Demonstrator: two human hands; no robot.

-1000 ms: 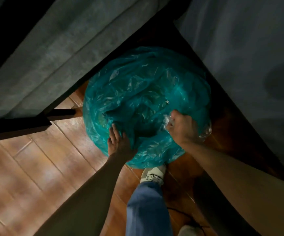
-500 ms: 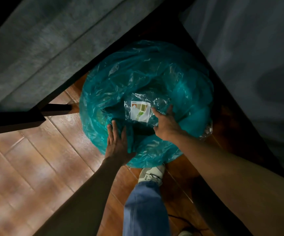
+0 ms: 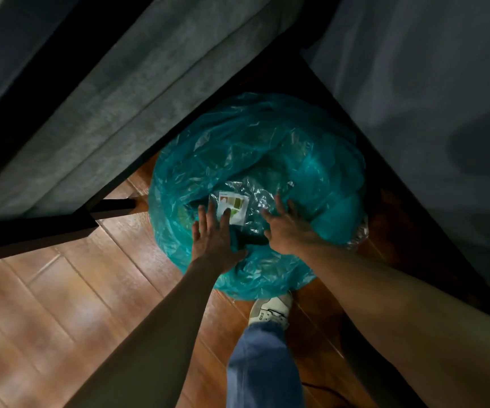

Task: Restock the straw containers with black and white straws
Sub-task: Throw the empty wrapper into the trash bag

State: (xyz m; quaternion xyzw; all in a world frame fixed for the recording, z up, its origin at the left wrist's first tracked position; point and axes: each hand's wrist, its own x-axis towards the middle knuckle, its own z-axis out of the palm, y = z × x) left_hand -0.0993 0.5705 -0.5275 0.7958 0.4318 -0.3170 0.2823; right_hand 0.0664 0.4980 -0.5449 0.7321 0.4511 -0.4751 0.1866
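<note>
While both my hands lie open, left hand (image 3: 212, 235) and right hand (image 3: 286, 228) flank a clear packet (image 3: 239, 206) atop the teal bag (image 3: 296, 148) on the floor (image 3: 61, 304).

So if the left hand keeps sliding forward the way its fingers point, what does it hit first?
Most likely the clear plastic wrapper with the white label, lying on the teal bag: the left hand's fingertips already reach its near edge, though depth is unclear.
</note>
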